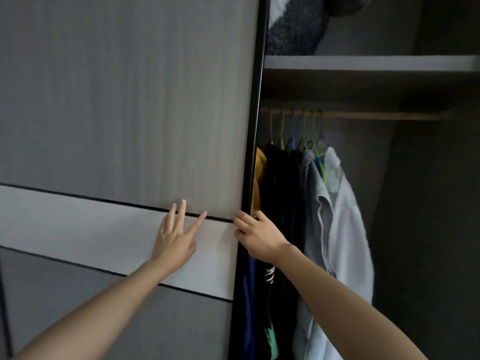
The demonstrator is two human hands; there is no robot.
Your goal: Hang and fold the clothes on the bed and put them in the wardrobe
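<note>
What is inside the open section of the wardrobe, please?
Coloured hangers on a wooden rail carry a yellow garment, black garments and a pale grey shirt. The grey sliding door hides the rest.

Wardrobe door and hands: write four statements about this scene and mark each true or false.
1. The left hand presses flat on the wardrobe door. True.
2. The right hand holds a hanger. False: its fingers curl round the door's edge.
3. Clothes hang on the rail. True.
4. The shelf above the rail is bare. False: a grey fuzzy bundle lies on it.
</note>
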